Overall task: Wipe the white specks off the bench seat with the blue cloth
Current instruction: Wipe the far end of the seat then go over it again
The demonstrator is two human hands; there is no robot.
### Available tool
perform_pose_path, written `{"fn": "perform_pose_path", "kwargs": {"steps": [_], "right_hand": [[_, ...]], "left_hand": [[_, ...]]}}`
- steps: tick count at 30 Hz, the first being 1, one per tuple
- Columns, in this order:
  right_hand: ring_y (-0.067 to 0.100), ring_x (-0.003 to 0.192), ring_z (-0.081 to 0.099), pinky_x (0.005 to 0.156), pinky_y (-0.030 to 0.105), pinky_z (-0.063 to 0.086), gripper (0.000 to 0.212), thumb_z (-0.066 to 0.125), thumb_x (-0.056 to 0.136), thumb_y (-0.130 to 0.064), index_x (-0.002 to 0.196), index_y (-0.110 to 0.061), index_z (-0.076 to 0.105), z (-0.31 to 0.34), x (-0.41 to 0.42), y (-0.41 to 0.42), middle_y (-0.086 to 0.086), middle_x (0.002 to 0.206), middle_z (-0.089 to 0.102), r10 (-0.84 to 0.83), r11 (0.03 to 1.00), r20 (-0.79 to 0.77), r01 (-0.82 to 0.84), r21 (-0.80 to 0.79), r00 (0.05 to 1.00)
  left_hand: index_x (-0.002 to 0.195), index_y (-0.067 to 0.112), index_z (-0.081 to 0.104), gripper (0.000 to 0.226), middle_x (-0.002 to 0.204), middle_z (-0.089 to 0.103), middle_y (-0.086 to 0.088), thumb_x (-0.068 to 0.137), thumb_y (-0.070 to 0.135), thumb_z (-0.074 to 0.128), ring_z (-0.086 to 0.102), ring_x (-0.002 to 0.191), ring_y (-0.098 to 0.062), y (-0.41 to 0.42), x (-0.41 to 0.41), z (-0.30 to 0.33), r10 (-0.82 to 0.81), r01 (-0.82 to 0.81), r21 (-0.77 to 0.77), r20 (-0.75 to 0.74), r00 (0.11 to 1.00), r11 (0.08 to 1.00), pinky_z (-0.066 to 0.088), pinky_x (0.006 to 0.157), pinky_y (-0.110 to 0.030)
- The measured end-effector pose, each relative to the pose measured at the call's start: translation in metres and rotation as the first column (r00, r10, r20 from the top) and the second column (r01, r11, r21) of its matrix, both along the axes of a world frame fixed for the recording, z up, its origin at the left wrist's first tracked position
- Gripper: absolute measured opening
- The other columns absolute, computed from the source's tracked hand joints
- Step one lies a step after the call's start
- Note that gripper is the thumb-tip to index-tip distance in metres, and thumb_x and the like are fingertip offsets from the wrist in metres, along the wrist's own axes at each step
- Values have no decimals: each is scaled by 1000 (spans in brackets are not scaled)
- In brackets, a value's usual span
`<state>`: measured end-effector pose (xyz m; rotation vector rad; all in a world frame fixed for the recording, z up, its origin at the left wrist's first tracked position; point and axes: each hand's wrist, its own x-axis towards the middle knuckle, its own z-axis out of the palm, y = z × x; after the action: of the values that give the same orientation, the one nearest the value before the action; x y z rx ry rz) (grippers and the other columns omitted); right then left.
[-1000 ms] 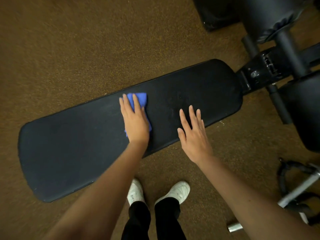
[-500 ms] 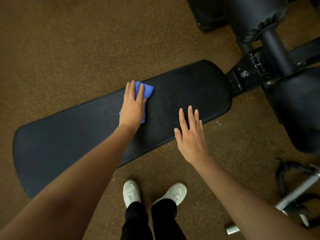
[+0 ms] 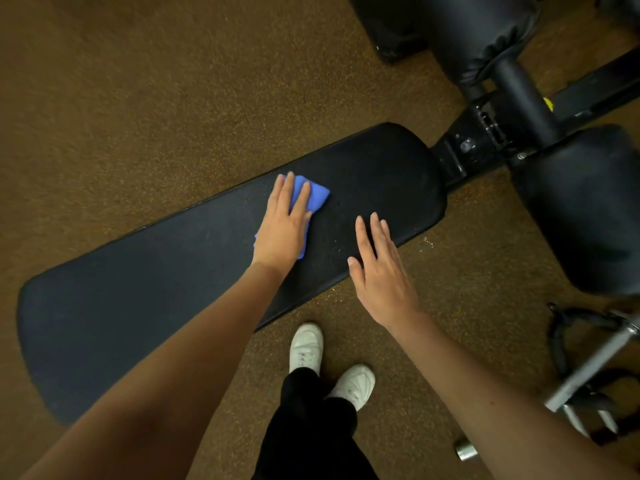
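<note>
While the left hand [image 3: 282, 232] presses the folded blue cloth [image 3: 311, 197] flat against the black bench seat [image 3: 138, 271] near its far edge, fingers [image 3: 287, 192] straight and close together, the right hand [image 3: 381, 275] hovers over the near edge, fingers slightly spread, holding nothing. Faint white specks [image 3: 337, 241] lie between the hands. White shoes [image 3: 306, 344] stand on the brown floor [image 3: 138, 98].
</note>
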<state>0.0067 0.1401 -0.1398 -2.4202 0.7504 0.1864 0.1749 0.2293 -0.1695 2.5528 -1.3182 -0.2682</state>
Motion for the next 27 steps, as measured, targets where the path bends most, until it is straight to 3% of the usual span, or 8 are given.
{"fn": "perform_pose_path", "kwargs": {"steps": [2,4,7,10,12,19,23,27], "right_hand": [[20,144,-9,113,31,5,62,31,100,-32,144,-25,-12,1,1,-3,6,158,-6,-68,997,7,67,33,998],[19,144,-10,115,34,10,60,29,100,-30,146,-24,-9,1,3,-6,5,158,-6,-136,988,19,134,74,991],[20,144,-8,117,36,11,60,30,100,-28,148,-20,-4,0,3,-6,7,158,-4,-159,984,36,155,91,987],[20,144,-7,117,38,14,60,31,100,-27,147,-20,-6,-1,3,-7,7,158,-3,-154,983,38,150,102,987],[18,144,-8,116,38,18,61,30,100,-28,146,-22,-9,1,3,-9,6,158,-4,-160,981,21,157,113,987],[16,144,-10,117,37,16,60,26,100,-31,147,-23,-10,5,9,-6,3,158,-6,-198,975,-31,200,100,980],[12,143,-10,115,42,22,58,23,101,-28,147,-23,-12,8,10,-7,-1,158,-7,-228,961,-26,229,153,973],[16,144,-6,114,42,25,58,23,100,-29,146,-23,-11,12,11,-6,2,158,-6,-251,958,-27,252,137,968]], "left_hand": [[142,3,29,45,151,17,-24,100,20,33,8,141,-37,-19,-4,3,138,-138,-5,-63,989,990,16,116,-44],[140,1,32,45,150,18,-26,98,16,39,10,141,-39,-28,-11,2,139,-142,-32,-84,987,989,15,116,-45],[136,-1,39,49,143,30,-31,90,10,54,23,135,-45,-17,-32,-2,-94,91,-74,-45,995,993,27,109,-53],[134,-1,42,44,140,37,-29,94,17,44,31,132,-43,8,-42,-3,-375,375,-71,15,927,924,29,109,-51],[136,1,40,45,141,37,-27,95,21,37,31,132,-42,14,-30,-5,-445,447,-43,56,894,893,27,109,-48],[139,2,35,45,147,26,-27,96,16,39,17,138,-42,-20,-37,3,23,-25,-22,-106,994,999,19,112,-50],[137,3,37,45,148,26,-25,97,21,29,16,139,-38,-9,-77,0,1,-12,-67,-169,986,998,21,112,-49],[143,11,28,51,156,6,-8,99,36,22,-1,144,-18,6,-95,20,68,-168,-173,-472,879,971,10,117,-35]]}}
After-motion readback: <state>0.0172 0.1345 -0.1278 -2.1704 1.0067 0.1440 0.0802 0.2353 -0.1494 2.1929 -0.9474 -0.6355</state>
